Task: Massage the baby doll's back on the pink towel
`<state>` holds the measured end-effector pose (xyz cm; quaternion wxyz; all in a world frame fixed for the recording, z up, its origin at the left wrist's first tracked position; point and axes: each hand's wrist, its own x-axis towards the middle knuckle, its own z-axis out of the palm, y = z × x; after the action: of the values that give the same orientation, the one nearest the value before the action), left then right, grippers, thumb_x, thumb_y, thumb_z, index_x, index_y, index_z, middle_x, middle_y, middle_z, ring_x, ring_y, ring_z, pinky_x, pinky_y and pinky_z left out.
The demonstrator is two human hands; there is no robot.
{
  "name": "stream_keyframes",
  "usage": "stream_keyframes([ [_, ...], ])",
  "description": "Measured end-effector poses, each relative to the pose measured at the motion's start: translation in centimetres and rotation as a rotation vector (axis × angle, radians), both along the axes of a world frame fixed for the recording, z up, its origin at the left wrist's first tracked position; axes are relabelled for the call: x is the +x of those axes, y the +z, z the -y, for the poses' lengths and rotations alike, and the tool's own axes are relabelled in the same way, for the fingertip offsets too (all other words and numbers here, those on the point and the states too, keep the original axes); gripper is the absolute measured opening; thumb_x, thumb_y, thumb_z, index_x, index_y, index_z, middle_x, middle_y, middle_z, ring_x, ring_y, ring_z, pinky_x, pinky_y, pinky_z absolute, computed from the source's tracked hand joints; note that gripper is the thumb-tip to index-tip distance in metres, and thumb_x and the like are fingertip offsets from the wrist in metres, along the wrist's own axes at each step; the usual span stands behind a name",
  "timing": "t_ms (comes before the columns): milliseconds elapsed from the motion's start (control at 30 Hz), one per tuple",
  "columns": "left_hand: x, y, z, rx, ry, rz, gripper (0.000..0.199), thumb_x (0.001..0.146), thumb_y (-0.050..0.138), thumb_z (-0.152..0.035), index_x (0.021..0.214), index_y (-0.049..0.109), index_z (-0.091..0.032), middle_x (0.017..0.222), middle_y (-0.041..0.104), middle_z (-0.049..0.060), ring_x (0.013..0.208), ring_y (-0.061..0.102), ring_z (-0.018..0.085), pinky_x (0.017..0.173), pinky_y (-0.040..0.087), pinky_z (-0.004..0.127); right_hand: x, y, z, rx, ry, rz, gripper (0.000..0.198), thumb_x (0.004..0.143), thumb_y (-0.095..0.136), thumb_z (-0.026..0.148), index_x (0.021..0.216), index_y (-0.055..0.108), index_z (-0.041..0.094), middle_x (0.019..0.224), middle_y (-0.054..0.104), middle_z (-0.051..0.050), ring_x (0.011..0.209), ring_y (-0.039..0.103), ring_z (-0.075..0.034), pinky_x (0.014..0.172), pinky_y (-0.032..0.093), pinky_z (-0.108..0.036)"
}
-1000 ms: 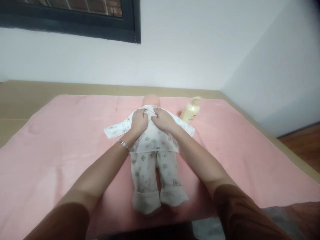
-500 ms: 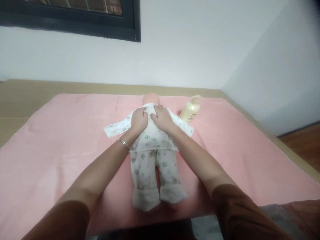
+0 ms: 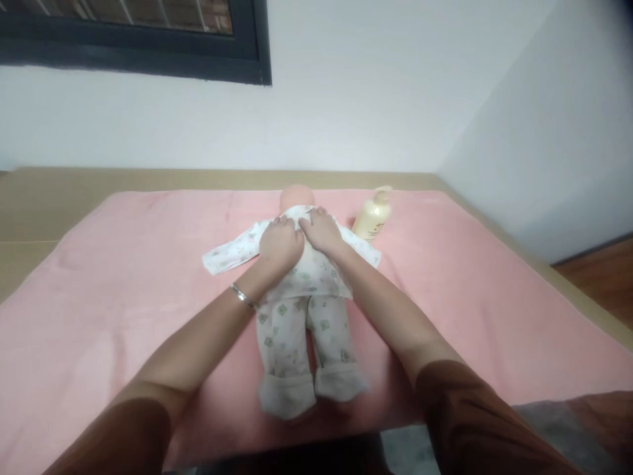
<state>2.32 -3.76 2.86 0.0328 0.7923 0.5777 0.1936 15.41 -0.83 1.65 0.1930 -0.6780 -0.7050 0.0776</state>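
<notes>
A baby doll [image 3: 306, 284] in a white patterned top and trousers lies stretched out on a pink cloth, its bald head [image 3: 297, 196] pointing away from me and its feet end towards me. My left hand [image 3: 281, 243] rests on the left of the doll's upper body, its fingers laid on the top and slightly bent. Beside it, my right hand [image 3: 321, 231] lies flat on the right of the upper body, thumb apart from the fingers. Both palms are hidden. The doll's sleeves spread out to either side.
A cream pump bottle [image 3: 372, 218] stands on the pink cloth [image 3: 148, 277] right of the doll. The cloth covers a wooden surface [image 3: 74, 191] against a white wall. A dark window frame [image 3: 198, 63] is at upper left.
My left hand has turned and shifted slightly right, closer to my right hand. My right hand stays almost in place on the doll. The view has tilted a little.
</notes>
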Motion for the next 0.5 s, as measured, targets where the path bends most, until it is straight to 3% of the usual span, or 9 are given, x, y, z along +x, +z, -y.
stream_keyframes([
  [167,0.6,0.0,1.0,0.007,-0.056,0.003,0.043,0.096,0.033,-0.017,0.125,0.063,-0.006,0.139,0.061,0.020,0.139,0.050,0.031,0.120,0.039,0.045,-0.2,0.9,0.8,-0.008,0.009,0.056,0.051,0.100,0.029,0.035,0.129,0.057,0.003,0.139,0.058,-0.024,0.129,0.053,-0.033,0.112,0.038,-0.046],
  [233,0.2,0.0,0.2,-0.038,-0.033,0.055,0.044,0.096,0.031,-0.018,0.122,0.065,-0.010,0.139,0.062,0.018,0.137,0.052,0.031,0.117,0.042,0.045,-0.5,1.4,1.7,-0.010,0.012,0.100,0.049,0.101,0.030,0.033,0.130,0.056,0.003,0.137,0.059,-0.024,0.127,0.055,-0.032,0.111,0.039,-0.047],
  [333,-0.6,-0.4,-1.6,-0.073,-0.019,0.120,0.047,0.094,0.033,-0.020,0.131,0.059,-0.009,0.144,0.058,0.017,0.140,0.048,0.032,0.119,0.040,0.047,-1.4,1.9,3.1,0.022,0.055,0.175,0.046,0.102,0.032,0.027,0.135,0.053,0.002,0.138,0.059,-0.024,0.129,0.054,-0.031,0.112,0.039,-0.044],
  [500,-1.4,-1.6,-3.6,-0.036,-0.035,0.207,0.048,0.093,0.034,-0.025,0.131,0.060,-0.011,0.143,0.058,0.017,0.142,0.045,0.036,0.120,0.037,0.056,-2.6,3.1,5.0,-0.005,0.110,0.248,0.044,0.098,0.035,0.014,0.137,0.052,0.001,0.141,0.056,-0.024,0.136,0.049,-0.029,0.109,0.044,-0.039],
])
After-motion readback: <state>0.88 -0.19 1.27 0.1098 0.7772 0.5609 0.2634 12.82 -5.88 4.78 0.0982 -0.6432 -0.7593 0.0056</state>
